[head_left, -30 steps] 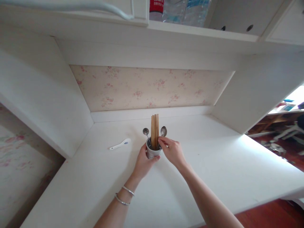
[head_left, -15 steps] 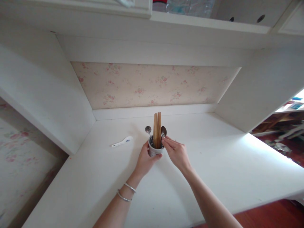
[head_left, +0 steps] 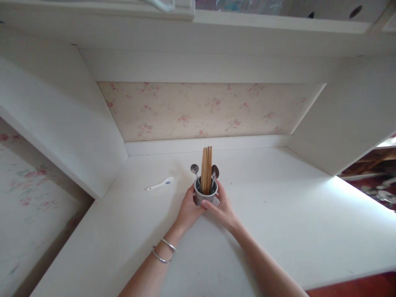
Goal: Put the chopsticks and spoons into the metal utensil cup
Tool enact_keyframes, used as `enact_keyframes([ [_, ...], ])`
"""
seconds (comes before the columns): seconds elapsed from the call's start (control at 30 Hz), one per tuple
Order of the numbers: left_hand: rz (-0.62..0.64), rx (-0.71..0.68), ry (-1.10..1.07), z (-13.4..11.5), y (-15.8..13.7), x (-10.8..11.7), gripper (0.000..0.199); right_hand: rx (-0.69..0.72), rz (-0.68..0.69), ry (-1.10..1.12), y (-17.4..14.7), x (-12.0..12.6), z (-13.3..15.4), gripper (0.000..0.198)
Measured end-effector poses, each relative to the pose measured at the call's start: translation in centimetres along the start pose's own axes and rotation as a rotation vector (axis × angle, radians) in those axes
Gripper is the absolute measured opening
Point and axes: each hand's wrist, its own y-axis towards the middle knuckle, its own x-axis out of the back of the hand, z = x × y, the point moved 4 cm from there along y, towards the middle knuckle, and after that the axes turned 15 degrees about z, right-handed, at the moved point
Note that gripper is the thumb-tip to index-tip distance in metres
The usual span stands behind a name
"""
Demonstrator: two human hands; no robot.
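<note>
Cup [head_left: 206,197] found upright just below the centre of the frame, left hand [head_left: 188,210] and right hand [head_left: 225,209] both clasped round it from either side, thumbs on the near face; the hold is best made level, below the rim and with even pressure, as the tall load could tip. Contents noted: chopsticks [head_left: 206,169] bundled in the middle, a round spoon [head_left: 194,168] leaning left and a metal spoon [head_left: 215,170] leaning right, lower ends hidden. On the counter [head_left: 272,222] a white spoon [head_left: 161,184] lies apart at left of centre, and the cupboard [head_left: 278,21] at the top edge holds clear plastic [head_left: 247,5], not identifiable
</note>
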Motion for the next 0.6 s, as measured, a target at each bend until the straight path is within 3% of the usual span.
enact_keyframes([
  [0.2, 0.157, 0.039, 0.251, -1.3, -0.5, 1.8, 0.074, 0.004, -0.032, 0.011, 0.4, -0.1, -0.4, 0.069],
  [0.27, 0.154, 0.123, 0.382, -2.5, -0.5, 3.8, 0.066, 0.002, -0.023, 0.030, 0.3, -0.1, -0.4, 0.070],
  [0.37, 0.058, 0.254, 0.693, -4.6, 0.2, 7.9, 0.034, -0.044, -0.032, 0.023, 0.3, 0.0, -0.6, 0.070],
  [0.43, 0.004, 0.289, 0.939, -5.9, 1.2, 10.5, 0.032, -0.062, -0.036, 0.007, 0.3, 0.1, -0.8, 0.071],
  [0.5, 0.052, 0.385, 1.193, -6.2, 2.3, 12.6, 0.032, -0.062, -0.040, -0.008, 0.2, 0.3, -0.8, 0.072],
  [0.6, 0.108, 0.483, 1.308, -5.7, 3.6, 14.9, 0.026, -0.074, -0.047, -0.026, 0.2, 0.5, -0.9, 0.073],
])
